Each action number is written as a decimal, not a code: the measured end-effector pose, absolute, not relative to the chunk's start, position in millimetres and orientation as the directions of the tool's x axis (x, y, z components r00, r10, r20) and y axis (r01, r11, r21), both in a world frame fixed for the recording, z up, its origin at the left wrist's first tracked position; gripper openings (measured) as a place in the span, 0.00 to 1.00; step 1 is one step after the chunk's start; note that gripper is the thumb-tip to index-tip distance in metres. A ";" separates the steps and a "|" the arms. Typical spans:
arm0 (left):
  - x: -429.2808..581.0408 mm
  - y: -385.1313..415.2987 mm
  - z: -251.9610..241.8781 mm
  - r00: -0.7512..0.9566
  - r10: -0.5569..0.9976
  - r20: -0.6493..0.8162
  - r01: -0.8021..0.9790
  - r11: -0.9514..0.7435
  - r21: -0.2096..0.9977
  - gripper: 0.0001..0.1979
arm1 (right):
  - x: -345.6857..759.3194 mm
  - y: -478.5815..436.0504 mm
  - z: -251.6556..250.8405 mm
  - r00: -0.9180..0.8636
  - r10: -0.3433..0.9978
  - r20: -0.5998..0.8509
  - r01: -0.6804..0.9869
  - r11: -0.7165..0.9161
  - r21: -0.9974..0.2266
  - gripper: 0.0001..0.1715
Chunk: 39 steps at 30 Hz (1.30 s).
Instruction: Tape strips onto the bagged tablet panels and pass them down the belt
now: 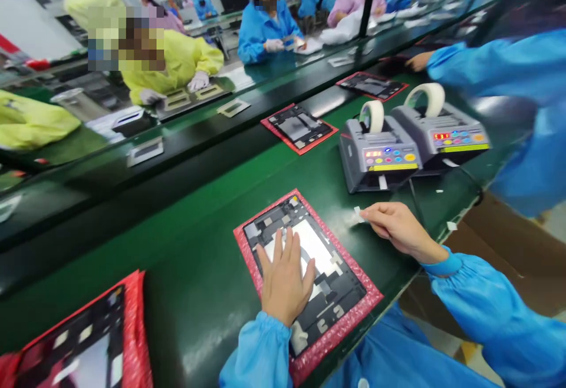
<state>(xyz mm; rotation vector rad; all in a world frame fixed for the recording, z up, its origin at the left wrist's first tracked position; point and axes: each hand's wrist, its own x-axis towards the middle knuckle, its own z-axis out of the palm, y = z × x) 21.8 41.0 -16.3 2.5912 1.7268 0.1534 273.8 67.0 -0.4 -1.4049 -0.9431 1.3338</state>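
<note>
My left hand (284, 279) lies flat, fingers stretched out, on a dark panel with a white middle (329, 270) that rests on a red bubble-wrap mat (374, 296) in front of me. My right hand (393, 226) is pinched on a small piece of clear tape (358, 216), held just right of the mat and in front of the nearer grey tape dispenser (378, 155).
A second tape dispenser (444, 131) stands beside the first. More panels on red mats lie on the green belt: at lower left (88, 341), further along (298, 127) and beyond (371, 85). A person's blue sleeve (495, 66) reaches in at right. Other workers sit across the line.
</note>
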 end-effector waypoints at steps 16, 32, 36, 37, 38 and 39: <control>55.7 28.5 -20.5 0.472 0.859 0.199 0.819 -0.511 0.260 0.14 | 226.4 82.1 -16.5 -0.231 0.900 -0.370 0.242 -0.315 -0.918 0.19; 52.9 27.8 -21.5 0.475 0.863 0.171 0.818 -0.504 0.276 0.16 | 221.9 83.4 -27.0 -0.213 0.944 -0.252 0.370 -0.161 -0.915 0.21; 54.7 28.5 -21.4 0.461 0.873 0.158 0.827 -0.487 0.280 0.16 | 221.5 83.9 -27.8 -0.209 0.947 -0.245 0.381 -0.152 -0.912 0.20; 55.6 28.7 -21.0 0.459 0.875 0.154 0.830 -0.484 0.277 0.16 | 221.7 83.9 -28.0 -0.206 0.948 -0.243 0.383 -0.151 -0.911 0.19; 56.6 28.9 -20.5 0.459 0.876 0.148 0.834 -0.482 0.269 0.16 | 221.9 83.9 -28.2 -0.203 0.949 -0.241 0.386 -0.148 -0.911 0.19; 57.7 29.1 -19.9 0.459 0.877 0.142 0.838 -0.480 0.258 0.17 | 222.1 83.7 -28.3 -0.200 0.951 -0.237 0.389 -0.145 -0.910 0.18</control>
